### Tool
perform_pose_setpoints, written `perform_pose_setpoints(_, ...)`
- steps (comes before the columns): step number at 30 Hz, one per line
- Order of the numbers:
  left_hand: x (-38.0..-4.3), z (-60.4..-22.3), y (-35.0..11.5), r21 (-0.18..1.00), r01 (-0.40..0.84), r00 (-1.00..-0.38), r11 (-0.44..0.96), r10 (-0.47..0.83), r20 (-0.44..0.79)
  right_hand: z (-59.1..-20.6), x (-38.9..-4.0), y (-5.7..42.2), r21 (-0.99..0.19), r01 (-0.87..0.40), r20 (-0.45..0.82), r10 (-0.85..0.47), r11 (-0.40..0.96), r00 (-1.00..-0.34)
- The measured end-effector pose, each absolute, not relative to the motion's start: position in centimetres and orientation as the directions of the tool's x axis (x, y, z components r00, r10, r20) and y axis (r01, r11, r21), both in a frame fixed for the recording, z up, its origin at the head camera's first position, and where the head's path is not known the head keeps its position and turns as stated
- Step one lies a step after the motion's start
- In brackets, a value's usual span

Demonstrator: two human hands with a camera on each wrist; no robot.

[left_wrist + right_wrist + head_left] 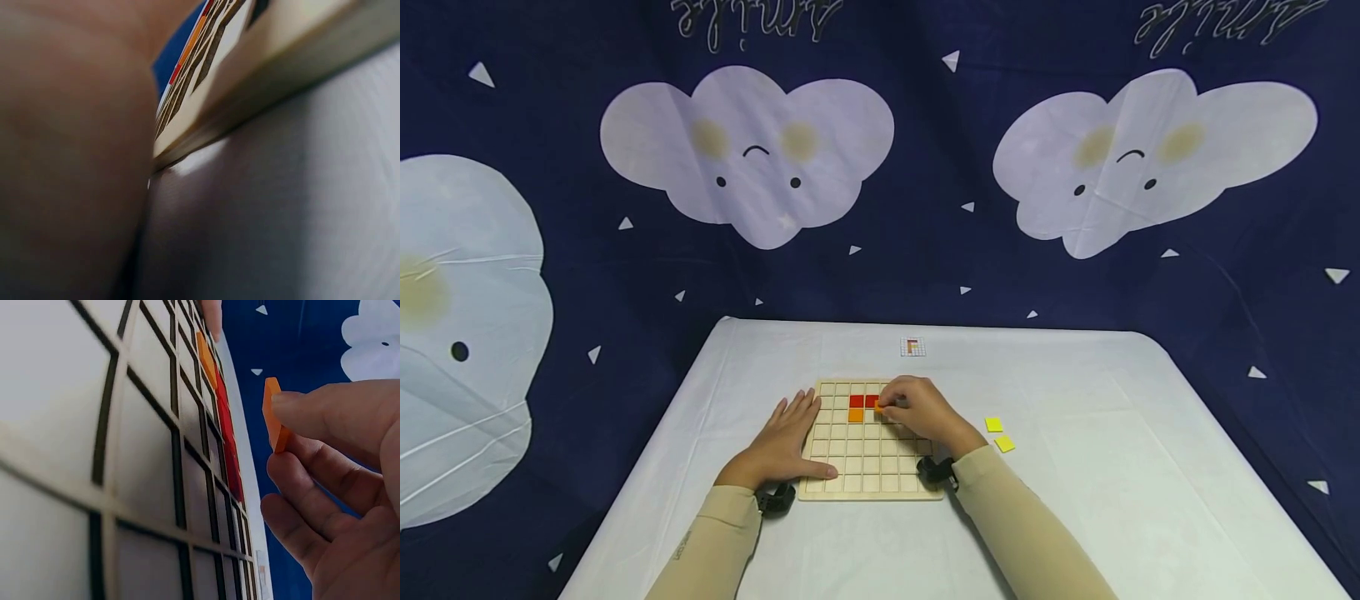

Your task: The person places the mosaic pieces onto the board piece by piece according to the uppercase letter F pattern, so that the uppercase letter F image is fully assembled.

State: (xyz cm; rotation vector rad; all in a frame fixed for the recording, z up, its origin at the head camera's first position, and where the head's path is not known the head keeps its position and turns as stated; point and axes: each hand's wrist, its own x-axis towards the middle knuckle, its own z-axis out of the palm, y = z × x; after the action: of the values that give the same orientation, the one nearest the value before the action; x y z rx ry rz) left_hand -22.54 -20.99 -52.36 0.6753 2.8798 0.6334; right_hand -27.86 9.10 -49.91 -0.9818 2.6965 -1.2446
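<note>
A wooden grid board (859, 482) lies on the table, with red tiles (857, 402) in a row near its far edge and one orange tile (856, 415) just below the leftmost red one. My right hand (922, 408) pinches another orange tile (273, 415) between thumb and fingers, held above the board's cells. In the head view this hand covers part of the red row. My left hand (786, 442) rests along the board's left edge, fingers spread, its thumb lying over the near-left cells. Close up, the left wrist view mostly shows blurred skin and the board's side (250, 94).
Two yellow tiles (994, 425) lie on the white tabletop (1105, 467) to the right of the board. Beyond the board is a small card (913, 347) printed with a coloured grid. A dark blue cloth (925, 275) with clouds hangs behind the table.
</note>
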Motion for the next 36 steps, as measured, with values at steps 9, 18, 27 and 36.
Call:
perform_pose_setpoints(9,-22.7,-52.5,-21.2,0.413,0.396,-0.894,0.82,0.446,-0.028,-49.9,-27.6,8.2,-0.67,-0.559,0.249,-0.563,0.488,-0.789)
perform_pose_setpoints(18,-22.8,-52.6,-21.2,0.409,0.401,-0.893,0.82,0.45,-0.028,-50.1,-27.5,6.8,-0.633,-0.601,0.244,-0.611,0.488,-0.753)
perform_pose_setpoints(27,-22.7,-52.6,-21.2,0.408,0.409,-0.889,0.816,0.458,-0.025,-49.8,-27.4,5.3,-0.589,-0.646,0.216,-0.675,0.487,-0.706)
perform_pose_setpoints(36,-22.7,-52.5,-21.2,0.414,0.391,-0.895,0.822,0.445,-0.04,-50.1,-27.0,4.6,-0.579,-0.631,0.168,-0.682,0.517,-0.712)
